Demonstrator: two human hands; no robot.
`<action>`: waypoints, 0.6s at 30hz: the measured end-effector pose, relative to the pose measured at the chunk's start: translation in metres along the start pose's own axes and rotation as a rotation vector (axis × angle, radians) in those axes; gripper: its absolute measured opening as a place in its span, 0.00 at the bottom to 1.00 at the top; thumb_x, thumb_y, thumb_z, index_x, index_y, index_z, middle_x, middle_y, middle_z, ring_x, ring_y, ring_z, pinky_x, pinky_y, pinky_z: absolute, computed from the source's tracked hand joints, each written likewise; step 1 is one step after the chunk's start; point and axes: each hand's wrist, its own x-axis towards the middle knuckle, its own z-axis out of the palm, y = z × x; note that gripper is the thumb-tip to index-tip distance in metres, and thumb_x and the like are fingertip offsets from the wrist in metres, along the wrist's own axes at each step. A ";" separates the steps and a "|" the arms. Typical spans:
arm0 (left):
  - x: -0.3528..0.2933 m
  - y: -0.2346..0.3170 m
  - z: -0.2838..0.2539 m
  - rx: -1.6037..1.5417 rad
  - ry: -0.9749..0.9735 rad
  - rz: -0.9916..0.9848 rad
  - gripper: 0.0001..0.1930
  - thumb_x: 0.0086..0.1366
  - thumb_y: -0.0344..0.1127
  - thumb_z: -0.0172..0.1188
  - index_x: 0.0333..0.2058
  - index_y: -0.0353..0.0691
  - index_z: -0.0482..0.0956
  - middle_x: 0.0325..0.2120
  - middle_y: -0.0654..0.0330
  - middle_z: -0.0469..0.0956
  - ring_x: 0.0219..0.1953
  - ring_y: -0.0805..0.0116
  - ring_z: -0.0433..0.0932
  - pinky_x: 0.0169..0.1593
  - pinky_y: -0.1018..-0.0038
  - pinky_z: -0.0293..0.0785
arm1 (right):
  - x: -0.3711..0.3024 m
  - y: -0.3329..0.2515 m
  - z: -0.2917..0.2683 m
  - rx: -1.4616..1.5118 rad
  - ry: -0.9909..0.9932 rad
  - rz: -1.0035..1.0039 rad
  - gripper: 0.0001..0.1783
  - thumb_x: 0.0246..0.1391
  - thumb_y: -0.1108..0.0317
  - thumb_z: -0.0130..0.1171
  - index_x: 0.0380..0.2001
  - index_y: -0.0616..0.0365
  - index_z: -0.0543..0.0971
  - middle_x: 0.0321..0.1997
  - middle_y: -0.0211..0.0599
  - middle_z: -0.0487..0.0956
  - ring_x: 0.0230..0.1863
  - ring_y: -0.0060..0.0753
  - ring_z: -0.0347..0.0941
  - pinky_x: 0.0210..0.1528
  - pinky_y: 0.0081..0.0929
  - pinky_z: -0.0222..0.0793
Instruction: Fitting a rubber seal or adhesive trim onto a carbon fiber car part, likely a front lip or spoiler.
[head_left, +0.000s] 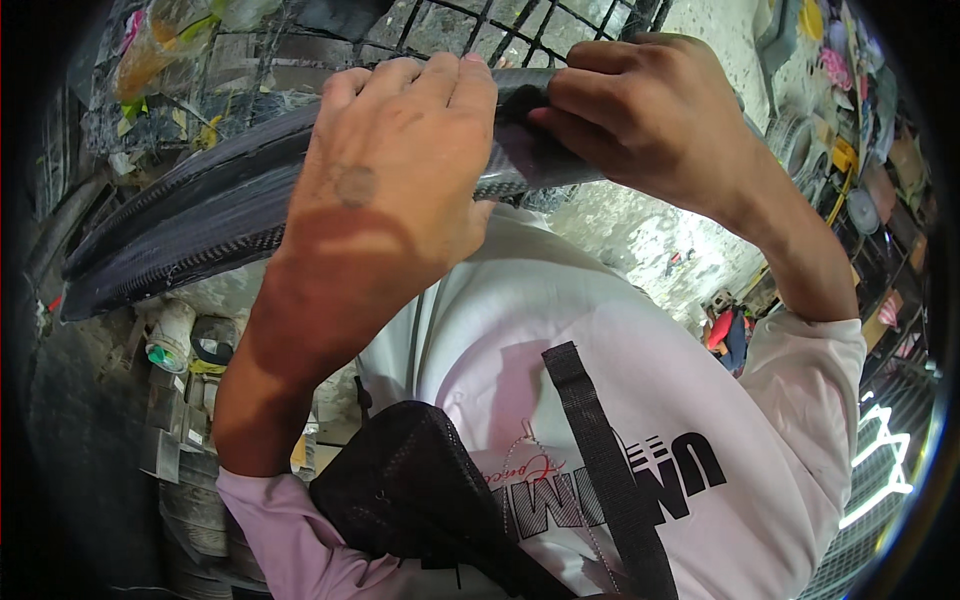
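The black curved panel (190, 210) spans before the shirt (660, 350); left hand (395, 150) clasps it; right hand (645, 120) curls against it, grip hidden; probably light, stiff, slick; best held at both edges.

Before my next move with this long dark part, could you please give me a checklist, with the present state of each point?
1. Left hand on the long dark part: ok, it lies across it.
2. Right hand at the part: ok, fingers curled there.
3. What the right fingertips grip: cannot tell, the hand hides it.
4. Gloves on: not ok, both hands are bare.
5. Black bag away from the part: ok, it hangs at the body.
6. Part supported underneath: cannot tell, hidden.
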 end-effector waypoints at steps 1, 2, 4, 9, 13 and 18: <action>0.000 0.000 0.001 -0.003 0.000 -0.003 0.36 0.52 0.37 0.74 0.59 0.28 0.73 0.52 0.50 0.78 0.56 0.55 0.76 0.63 0.58 0.65 | 0.000 0.000 -0.002 -0.013 -0.007 -0.006 0.14 0.52 0.64 0.69 0.22 0.54 0.74 0.23 0.33 0.73 0.23 0.45 0.75 0.25 0.42 0.70; 0.001 0.000 0.001 -0.005 -0.001 -0.006 0.36 0.53 0.36 0.74 0.59 0.28 0.73 0.52 0.50 0.78 0.56 0.55 0.76 0.63 0.58 0.65 | 0.001 0.000 -0.002 -0.013 -0.008 -0.008 0.14 0.52 0.64 0.69 0.22 0.54 0.74 0.23 0.33 0.73 0.23 0.45 0.75 0.25 0.42 0.70; 0.001 0.002 -0.003 -0.014 -0.023 -0.018 0.35 0.53 0.36 0.73 0.59 0.28 0.73 0.52 0.50 0.78 0.56 0.56 0.76 0.63 0.58 0.65 | 0.002 0.000 -0.002 -0.031 -0.024 -0.015 0.14 0.51 0.64 0.70 0.22 0.54 0.74 0.23 0.33 0.73 0.23 0.44 0.75 0.25 0.41 0.70; 0.003 0.002 -0.002 -0.002 -0.023 -0.019 0.34 0.53 0.34 0.71 0.59 0.28 0.74 0.51 0.51 0.78 0.56 0.56 0.76 0.62 0.57 0.65 | 0.009 -0.001 -0.007 -0.058 -0.047 -0.084 0.12 0.50 0.65 0.69 0.22 0.54 0.75 0.24 0.33 0.74 0.23 0.45 0.75 0.25 0.41 0.70; 0.003 0.002 0.001 0.024 -0.021 -0.020 0.33 0.54 0.33 0.70 0.58 0.27 0.74 0.52 0.51 0.78 0.56 0.56 0.76 0.62 0.57 0.65 | 0.019 -0.001 -0.016 -0.087 -0.159 -0.121 0.08 0.48 0.66 0.68 0.23 0.54 0.77 0.26 0.34 0.77 0.24 0.46 0.77 0.27 0.41 0.71; -0.001 0.001 0.006 0.047 0.033 0.007 0.34 0.53 0.34 0.71 0.59 0.27 0.74 0.52 0.50 0.78 0.56 0.55 0.76 0.61 0.57 0.66 | 0.024 -0.003 -0.015 -0.028 -0.181 -0.062 0.07 0.49 0.67 0.68 0.26 0.56 0.80 0.27 0.37 0.80 0.27 0.48 0.78 0.30 0.43 0.74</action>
